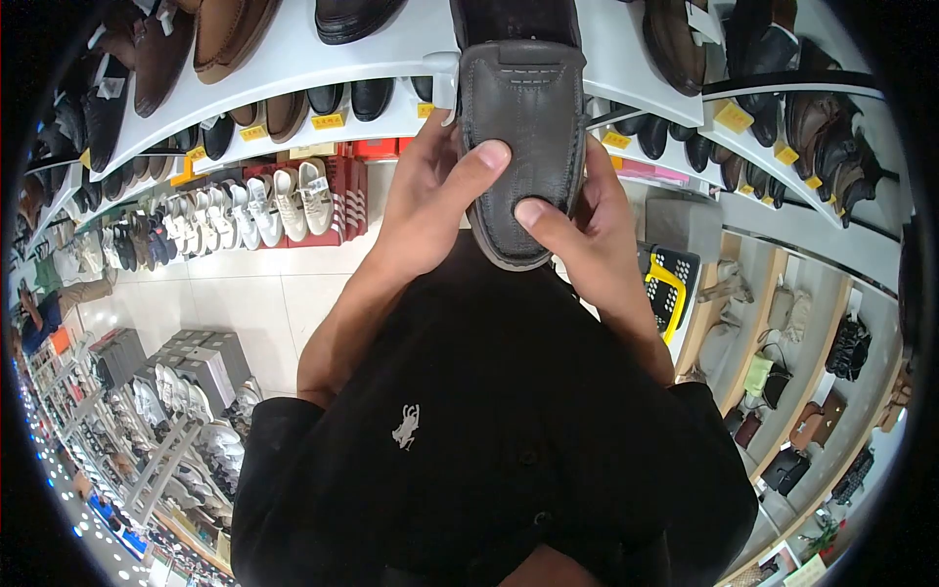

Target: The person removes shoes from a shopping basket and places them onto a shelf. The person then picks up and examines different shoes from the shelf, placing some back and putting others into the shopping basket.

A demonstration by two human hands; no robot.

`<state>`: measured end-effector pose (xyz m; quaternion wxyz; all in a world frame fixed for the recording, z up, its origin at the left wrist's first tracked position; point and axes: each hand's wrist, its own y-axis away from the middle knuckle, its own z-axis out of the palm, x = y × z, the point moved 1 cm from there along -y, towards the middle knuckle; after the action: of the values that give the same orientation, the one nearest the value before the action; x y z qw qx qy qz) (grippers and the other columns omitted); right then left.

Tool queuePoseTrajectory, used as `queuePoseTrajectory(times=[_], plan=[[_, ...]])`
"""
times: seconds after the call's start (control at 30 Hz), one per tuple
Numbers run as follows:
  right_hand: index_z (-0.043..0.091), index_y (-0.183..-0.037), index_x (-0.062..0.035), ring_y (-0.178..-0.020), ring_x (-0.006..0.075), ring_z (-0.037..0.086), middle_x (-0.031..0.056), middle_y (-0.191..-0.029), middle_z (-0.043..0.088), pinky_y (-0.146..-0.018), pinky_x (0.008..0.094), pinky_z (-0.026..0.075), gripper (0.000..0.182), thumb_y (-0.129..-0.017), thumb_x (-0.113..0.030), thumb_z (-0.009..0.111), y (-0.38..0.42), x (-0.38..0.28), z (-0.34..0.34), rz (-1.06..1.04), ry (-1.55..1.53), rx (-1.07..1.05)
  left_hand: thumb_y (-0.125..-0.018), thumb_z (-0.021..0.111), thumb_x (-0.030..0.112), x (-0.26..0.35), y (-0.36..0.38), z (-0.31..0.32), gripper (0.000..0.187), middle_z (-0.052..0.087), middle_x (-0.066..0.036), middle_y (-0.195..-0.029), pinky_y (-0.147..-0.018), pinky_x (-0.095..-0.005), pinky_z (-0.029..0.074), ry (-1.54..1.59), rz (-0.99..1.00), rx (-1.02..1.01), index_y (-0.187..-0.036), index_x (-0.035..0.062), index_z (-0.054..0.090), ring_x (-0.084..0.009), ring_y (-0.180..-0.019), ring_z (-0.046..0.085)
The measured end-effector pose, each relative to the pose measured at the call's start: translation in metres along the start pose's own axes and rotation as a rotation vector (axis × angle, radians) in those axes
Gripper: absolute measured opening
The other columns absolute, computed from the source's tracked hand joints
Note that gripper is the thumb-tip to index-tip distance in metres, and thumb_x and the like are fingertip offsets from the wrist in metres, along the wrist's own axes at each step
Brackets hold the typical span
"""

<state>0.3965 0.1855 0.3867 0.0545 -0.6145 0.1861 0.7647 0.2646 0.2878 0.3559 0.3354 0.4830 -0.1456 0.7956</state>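
A dark grey leather loafer [523,108] with stitched seams is held between both hands, its toe pointing down toward my chest. My left hand [440,191] grips its left side, thumb resting on the upper and fingers hidden behind. On the other side my right hand [587,215] is closed around the shoe, its thumb pressed near the toe. The shoe's open heel end lies at the top edge of the view, in front of a white shelf [391,59]. A white tag or clip [443,78] is beside the shoe's left edge.
Brown and black shoes [235,34] stand on curved shelves with yellow price tags [328,121]. White sneakers [284,201] line a lower row at left. A yellow-and-black step stool [667,289] stands at right, near shelves of handbags [787,470]. Another person [59,308] is at far left.
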Motion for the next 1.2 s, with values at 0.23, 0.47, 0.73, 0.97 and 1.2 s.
queuePoseTrajectory(times=[0.23,0.47,0.73,0.97,1.2], plan=[[0.036,-0.141,0.0048,-0.115,0.0177,0.058,0.0144,-0.126,0.058,-0.096,0.0320,0.049,0.063,-0.092,-0.016,0.070,-0.002,0.003,-0.001,-0.034,-0.019,0.083,-0.089,0.074,0.009,0.008,0.002,0.006,0.064,0.060,-0.016,-0.125,-0.099,-0.0349,0.047,-0.005,-0.011,-0.010,-0.138,-0.0075,0.036,-0.0189,-0.115,0.059],[0.037,-0.142,0.0057,-0.119,0.0184,0.056,0.0154,-0.128,0.057,-0.100,0.0341,0.048,0.065,-0.092,-0.018,0.071,-0.001,0.005,0.000,-0.051,0.025,0.047,-0.090,0.074,0.012,0.009,0.002,0.007,0.070,0.059,-0.017,-0.126,-0.101,-0.0360,0.046,-0.093,-0.009,0.002,-0.141,-0.0069,0.030,-0.0201,-0.118,0.057],[0.030,-0.149,0.0073,-0.126,0.0244,0.054,0.0189,-0.137,0.052,-0.109,0.0368,0.041,0.086,-0.083,-0.024,0.076,0.012,-0.001,-0.010,0.242,-0.317,-0.131,-0.095,0.064,0.045,-0.005,0.007,-0.009,0.083,0.047,-0.019,-0.141,-0.111,-0.0395,0.038,0.057,-0.049,-0.069,-0.150,-0.0047,0.027,-0.0223,-0.131,0.047],[0.033,-0.147,0.0089,-0.125,0.0256,0.054,0.0189,-0.135,0.054,-0.110,0.0374,0.040,0.088,-0.079,-0.026,0.077,0.016,-0.011,-0.001,0.254,-0.235,-0.182,-0.097,0.055,0.050,0.002,0.011,-0.002,0.074,0.054,-0.019,-0.134,-0.104,-0.0412,0.046,0.239,-0.134,-0.120,-0.144,-0.0047,0.038,-0.0259,-0.122,0.057],[0.036,-0.146,0.0087,-0.124,0.0244,0.054,0.0183,-0.133,0.055,-0.110,0.0368,0.039,0.088,-0.079,-0.031,0.077,0.023,-0.012,-0.007,0.274,-0.174,-0.241,-0.093,0.061,0.047,0.002,0.020,0.006,0.075,0.056,-0.018,-0.132,-0.102,-0.0397,0.047,0.232,-0.139,-0.074,-0.143,-0.0056,0.039,-0.0253,-0.119,0.058]])
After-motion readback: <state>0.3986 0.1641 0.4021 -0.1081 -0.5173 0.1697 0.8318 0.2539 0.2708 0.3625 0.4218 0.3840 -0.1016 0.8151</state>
